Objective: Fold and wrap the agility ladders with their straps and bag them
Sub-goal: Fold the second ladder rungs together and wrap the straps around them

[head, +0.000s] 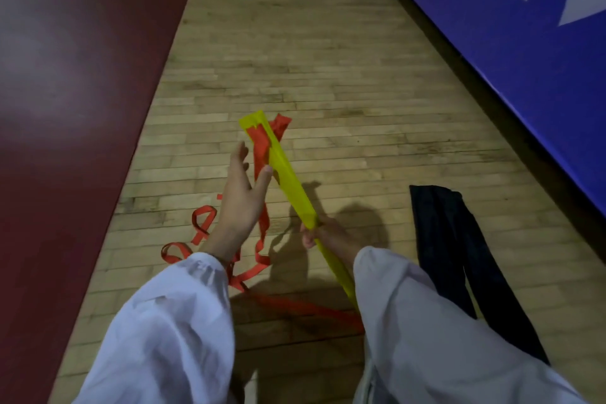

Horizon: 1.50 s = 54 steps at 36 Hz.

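A stack of flat yellow ladder rungs points up and away from me, gathered into one long bundle. My right hand grips the bundle around its middle. A red strap is wound over the bundle's far end and hangs down to the floor, where it lies in loose loops. My left hand is raised beside the bundle with fingers straight and spread, its thumb against the strap. A long black bag lies flat on the floor to my right.
I stand on a wooden plank floor. A dark red mat borders it on the left, and a blue padded panel with white lettering runs along the right. White sleeves cover both my forearms.
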Each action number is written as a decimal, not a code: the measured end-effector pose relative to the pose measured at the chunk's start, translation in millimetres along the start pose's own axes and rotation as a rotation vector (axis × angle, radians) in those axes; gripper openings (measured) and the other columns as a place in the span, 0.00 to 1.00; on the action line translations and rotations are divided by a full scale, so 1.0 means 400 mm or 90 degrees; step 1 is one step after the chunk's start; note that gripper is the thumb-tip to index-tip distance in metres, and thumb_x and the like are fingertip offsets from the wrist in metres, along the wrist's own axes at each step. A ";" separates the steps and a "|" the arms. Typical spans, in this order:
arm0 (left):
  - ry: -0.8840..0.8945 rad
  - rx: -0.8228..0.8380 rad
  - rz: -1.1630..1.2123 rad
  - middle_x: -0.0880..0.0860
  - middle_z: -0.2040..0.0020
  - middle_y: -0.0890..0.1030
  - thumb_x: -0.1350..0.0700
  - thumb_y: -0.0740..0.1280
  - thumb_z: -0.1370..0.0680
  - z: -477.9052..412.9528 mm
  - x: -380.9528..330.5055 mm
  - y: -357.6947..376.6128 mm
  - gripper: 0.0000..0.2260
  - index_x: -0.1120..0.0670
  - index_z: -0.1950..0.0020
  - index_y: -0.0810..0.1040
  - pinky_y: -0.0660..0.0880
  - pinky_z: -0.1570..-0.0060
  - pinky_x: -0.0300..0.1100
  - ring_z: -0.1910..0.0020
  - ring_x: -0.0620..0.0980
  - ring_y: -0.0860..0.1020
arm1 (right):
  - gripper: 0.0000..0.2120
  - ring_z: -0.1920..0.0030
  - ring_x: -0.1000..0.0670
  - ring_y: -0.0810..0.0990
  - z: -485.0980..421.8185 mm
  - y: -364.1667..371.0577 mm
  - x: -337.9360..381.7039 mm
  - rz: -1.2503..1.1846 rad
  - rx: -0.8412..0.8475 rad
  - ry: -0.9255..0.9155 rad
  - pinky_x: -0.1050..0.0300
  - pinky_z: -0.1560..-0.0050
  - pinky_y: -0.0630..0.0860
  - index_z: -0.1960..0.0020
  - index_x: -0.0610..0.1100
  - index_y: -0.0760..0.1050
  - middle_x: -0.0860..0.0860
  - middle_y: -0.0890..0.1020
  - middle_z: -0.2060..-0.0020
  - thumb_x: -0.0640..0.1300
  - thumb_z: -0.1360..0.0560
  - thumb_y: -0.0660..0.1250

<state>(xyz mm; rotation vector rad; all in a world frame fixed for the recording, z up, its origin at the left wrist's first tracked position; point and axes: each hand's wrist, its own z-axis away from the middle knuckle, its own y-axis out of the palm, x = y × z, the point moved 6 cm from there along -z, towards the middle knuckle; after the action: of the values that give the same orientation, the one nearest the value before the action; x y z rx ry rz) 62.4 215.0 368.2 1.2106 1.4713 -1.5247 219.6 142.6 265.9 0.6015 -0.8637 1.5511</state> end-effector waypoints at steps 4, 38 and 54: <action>0.005 -0.023 -0.013 0.54 0.52 0.82 0.50 0.68 0.23 -0.015 0.011 -0.040 0.13 0.56 0.43 0.75 0.75 0.51 0.50 0.52 0.49 0.79 | 0.13 0.64 0.53 0.74 0.025 0.003 0.012 0.037 0.001 -0.039 0.71 0.69 0.71 0.64 0.47 0.72 0.51 0.75 0.70 0.39 0.21 0.64; 0.055 0.239 -0.286 0.55 0.56 0.81 0.50 0.64 0.24 0.093 -0.092 0.060 0.07 0.50 0.50 0.76 0.76 0.57 0.47 0.55 0.56 0.79 | 0.10 0.75 0.54 0.72 0.102 -0.055 0.295 -0.596 0.084 -0.099 0.61 0.71 0.72 0.59 0.43 0.73 0.52 0.73 0.76 0.39 0.20 0.58; -0.212 0.073 0.309 0.53 0.67 0.80 0.53 0.61 0.19 -0.010 -0.067 -0.020 0.09 0.55 0.54 0.77 0.77 0.66 0.43 0.69 0.49 0.79 | 0.26 0.58 0.50 0.84 0.120 0.003 0.222 -0.284 0.318 -0.095 0.56 0.59 0.81 0.40 0.39 0.74 0.47 0.84 0.56 0.41 0.34 0.78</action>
<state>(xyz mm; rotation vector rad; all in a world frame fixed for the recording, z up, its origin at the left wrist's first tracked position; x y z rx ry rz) 64.3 216.4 396.3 1.1996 0.8113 -1.3981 199.0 157.1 363.8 1.1962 -0.3997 1.3158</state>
